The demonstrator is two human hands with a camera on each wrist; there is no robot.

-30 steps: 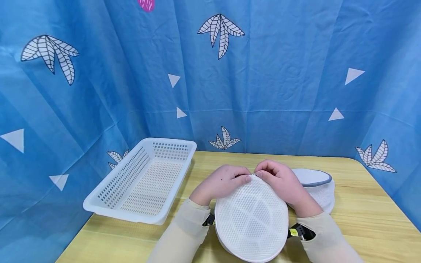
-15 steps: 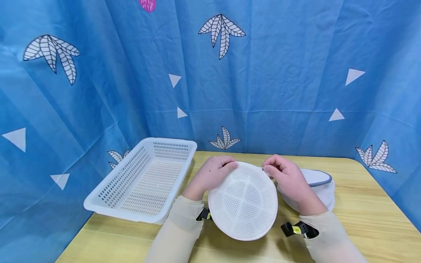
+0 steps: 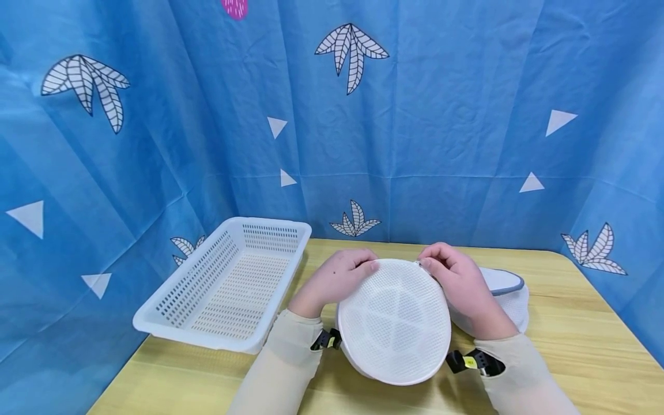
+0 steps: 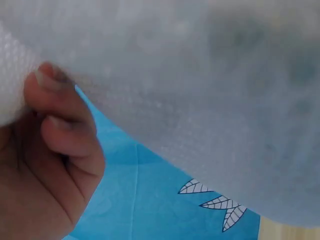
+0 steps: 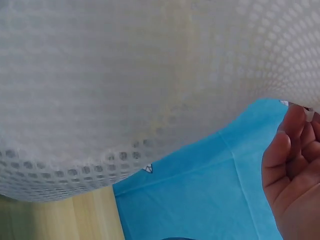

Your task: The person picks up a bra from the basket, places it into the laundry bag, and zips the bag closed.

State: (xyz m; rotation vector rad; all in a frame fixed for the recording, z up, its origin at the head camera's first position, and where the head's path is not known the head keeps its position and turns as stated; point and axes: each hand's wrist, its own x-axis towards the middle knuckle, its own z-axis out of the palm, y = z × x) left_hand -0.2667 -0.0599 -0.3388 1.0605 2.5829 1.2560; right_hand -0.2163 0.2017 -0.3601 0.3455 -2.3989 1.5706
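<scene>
A round white mesh laundry bag [image 3: 396, 325] is held tilted above the table, its flat circular face toward the head camera. My left hand [image 3: 334, 279] grips its upper left rim, thumb on the face; in the left wrist view its curled fingers [image 4: 65, 107] meet the mesh edge. At the upper right rim, my right hand [image 3: 459, 282] pinches a small piece at the edge that looks like a zipper pull. The right wrist view has these fingertips [image 5: 295, 120] at the mesh edge. Whatever is inside the bag cannot be made out.
A second white mesh bag [image 3: 513, 308] with grey trim [image 3: 508, 288] stands behind my right forearm. On the left is a white slotted plastic basket [image 3: 249, 340] with nothing in it. Blue patterned cloth [image 3: 441, 144] hangs behind the wooden table [image 3: 565, 323].
My right hand has moved right along the rim, away from the left hand. The left hand has shifted slightly left. The bag's face has risen and turned more toward the head camera.
</scene>
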